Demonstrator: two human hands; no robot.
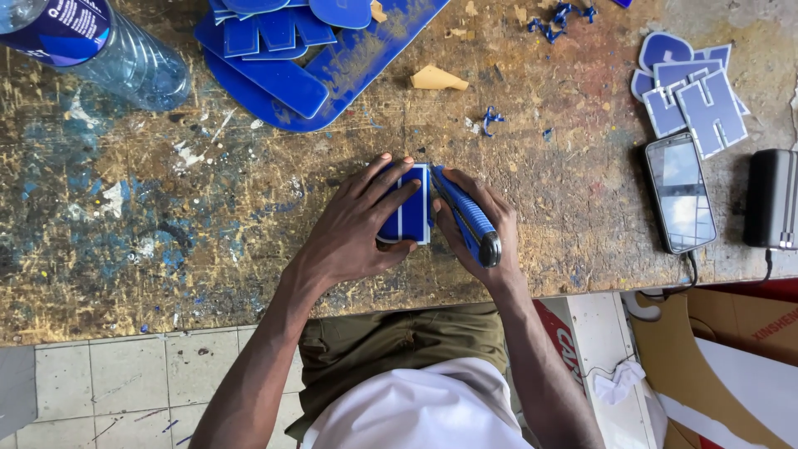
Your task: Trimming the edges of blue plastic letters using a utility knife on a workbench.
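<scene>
Head: blue utility knife [467, 218] blade-end away, diagonal

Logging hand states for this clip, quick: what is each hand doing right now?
Left hand: open, fingers spread flat, pressing on the blue cut-out piece.
Right hand: closed around a blue utility knife, at the piece's right edge.
</scene>
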